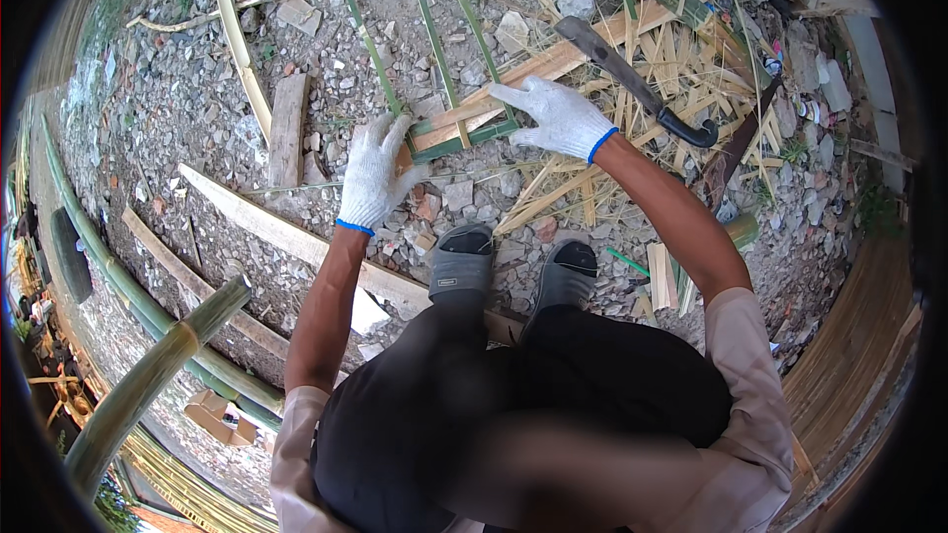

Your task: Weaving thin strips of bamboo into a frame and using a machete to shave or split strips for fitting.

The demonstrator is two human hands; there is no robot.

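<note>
My left hand (375, 173), in a white knit glove with a blue cuff, is at the left corner of a bamboo strip frame. Its fingers are stretched out against the left long strip (371, 51), the thumb apart. My right hand (561, 118), gloved alike, lies at the right corner with forefinger extended and thumb apart; its fingertips are near the right long strip (474, 10). A green cross strip (464, 143) runs between the hands over the ends of the long strips, with a middle strip (429, 30) between them. A pale split board (553, 57) lies beneath.
A machete (637, 84) with a hooked dark handle lies on wood shavings (681, 69) right of my right hand. Boards (288, 128) and a long plank (267, 222) lie on rubble at left. A thick bamboo pole (158, 375) rises at lower left. My sandals (462, 262) stand close.
</note>
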